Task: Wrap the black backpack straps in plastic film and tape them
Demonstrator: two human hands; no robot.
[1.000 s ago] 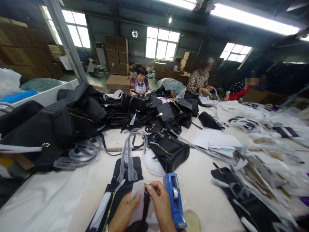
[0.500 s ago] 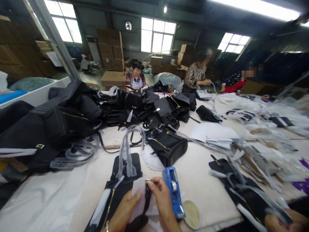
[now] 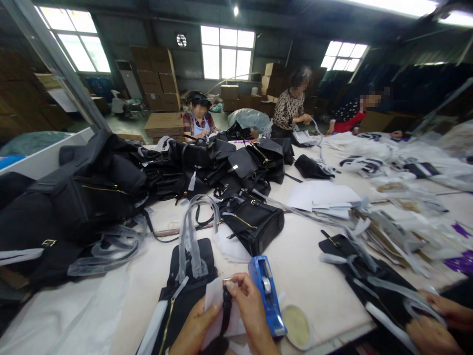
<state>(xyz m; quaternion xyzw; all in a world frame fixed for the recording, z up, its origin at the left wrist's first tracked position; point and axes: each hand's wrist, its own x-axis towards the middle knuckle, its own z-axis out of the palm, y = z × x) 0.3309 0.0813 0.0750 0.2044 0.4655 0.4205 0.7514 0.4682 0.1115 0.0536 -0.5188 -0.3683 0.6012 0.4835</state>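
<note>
Low in the middle of the head view, my left hand (image 3: 197,320) is closed on a sheet of white paper (image 3: 213,296), thumb on top. My right hand (image 3: 251,310) pinches the end of a black strap (image 3: 225,310) near its small metal buckle (image 3: 226,281). The strap lies over the paper and runs down between my hands. Under and left of them is a black bag (image 3: 168,310) with a gold zip and wrapped handles (image 3: 190,246). Just right of my right hand stands a blue tape dispenser (image 3: 268,296).
A round, pale disc (image 3: 296,326) lies beside the dispenser. Another black bag (image 3: 254,224) sits ahead, before a heap of black bags (image 3: 207,158). White sheets (image 3: 321,197) lie right of it. A co-worker's hands (image 3: 432,325) handle a bag at lower right; other people work across the table.
The view has shifted slightly right. My hands keep their hold on the paper and strap, with little movement. The co-worker's hands at lower right show more fully.
</note>
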